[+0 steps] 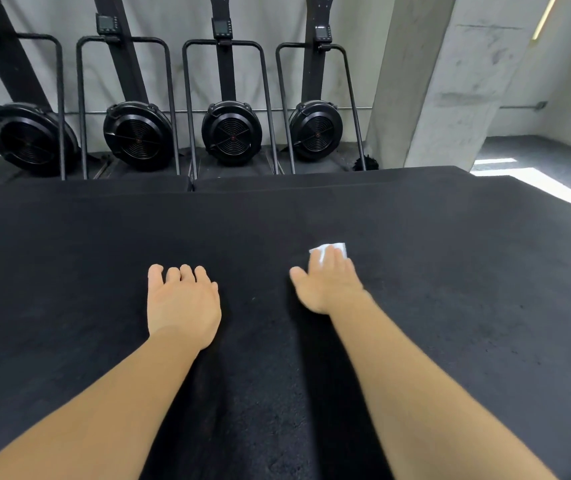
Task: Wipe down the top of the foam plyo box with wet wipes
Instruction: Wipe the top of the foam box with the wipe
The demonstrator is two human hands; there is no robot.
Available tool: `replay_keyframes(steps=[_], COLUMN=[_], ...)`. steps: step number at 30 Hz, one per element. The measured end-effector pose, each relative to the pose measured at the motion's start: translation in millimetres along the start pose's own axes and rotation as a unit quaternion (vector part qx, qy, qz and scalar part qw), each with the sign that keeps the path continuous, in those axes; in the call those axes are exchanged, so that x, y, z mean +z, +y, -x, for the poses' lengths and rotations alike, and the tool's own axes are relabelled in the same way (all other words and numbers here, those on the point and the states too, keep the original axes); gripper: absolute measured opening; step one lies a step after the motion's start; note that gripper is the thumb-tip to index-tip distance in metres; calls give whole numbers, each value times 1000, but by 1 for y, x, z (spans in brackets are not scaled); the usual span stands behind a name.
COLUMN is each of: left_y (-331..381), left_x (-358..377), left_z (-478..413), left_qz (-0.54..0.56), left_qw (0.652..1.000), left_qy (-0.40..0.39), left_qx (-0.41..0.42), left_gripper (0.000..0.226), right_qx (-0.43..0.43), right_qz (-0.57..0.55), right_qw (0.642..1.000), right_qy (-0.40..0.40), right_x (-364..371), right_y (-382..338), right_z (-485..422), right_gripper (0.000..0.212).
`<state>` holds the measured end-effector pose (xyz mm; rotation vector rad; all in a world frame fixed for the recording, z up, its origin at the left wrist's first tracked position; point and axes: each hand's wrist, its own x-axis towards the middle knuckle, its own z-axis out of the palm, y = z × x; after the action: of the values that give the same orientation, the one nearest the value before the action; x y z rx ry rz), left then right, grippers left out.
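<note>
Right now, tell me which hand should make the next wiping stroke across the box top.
Right. The right hand presses the white wet wipe flat on the black foam plyo box top with straight fingers. The left hand rests bare on the surface beside it, holding nothing.

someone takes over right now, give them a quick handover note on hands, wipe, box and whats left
Left hand: rests palm down on the plyo box top, holds nothing.
Right hand: straight fingers press the white wet wipe flat onto the top, right of the middle.
Done: wiping is under way; the black surface shows no clear wet trace, so how much is covered cannot be told.
Left: carry the wipe over the whole top, including the far edge and both sides.
</note>
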<state>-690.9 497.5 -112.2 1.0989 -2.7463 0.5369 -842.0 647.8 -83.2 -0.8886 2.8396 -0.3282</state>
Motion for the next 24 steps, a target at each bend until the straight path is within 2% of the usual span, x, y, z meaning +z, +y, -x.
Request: replay_keyframes(steps=[3, 6, 8, 11, 14, 18, 24], left_y=[1, 0, 0, 0, 0, 0, 2], left_x=[0, -1, -1, 0, 1, 0, -2], left_z=[0, 0, 0, 0, 0, 1, 1], left_qz=[3, 1, -3, -6, -6, -7, -9], left_qw=[1000, 1000, 1000, 1000, 1000, 1000, 1000], left_qy=[1, 0, 1, 6, 7, -1, -3], left_qx=[-1, 2, 4, 2, 5, 7, 4], left_gripper=[41, 39, 39, 43, 44, 44, 41], right_qx=[-78, -126, -162, -193, -129, -51, 57], right_qz=[35, 56, 47, -15, -53, -37, -68], right_qw=[996, 989, 983, 980, 990, 998, 995], right_qy=[-5, -53, -75, -45, -21, -25, -34], right_x=[20, 32, 31, 22, 5, -12, -20], right_y=[-49, -76, -76, -49, -3, 48, 70], right_z=[15, 17, 12, -2, -22, -43, -58], right_gripper=[70, 71, 67, 53, 47, 50, 57])
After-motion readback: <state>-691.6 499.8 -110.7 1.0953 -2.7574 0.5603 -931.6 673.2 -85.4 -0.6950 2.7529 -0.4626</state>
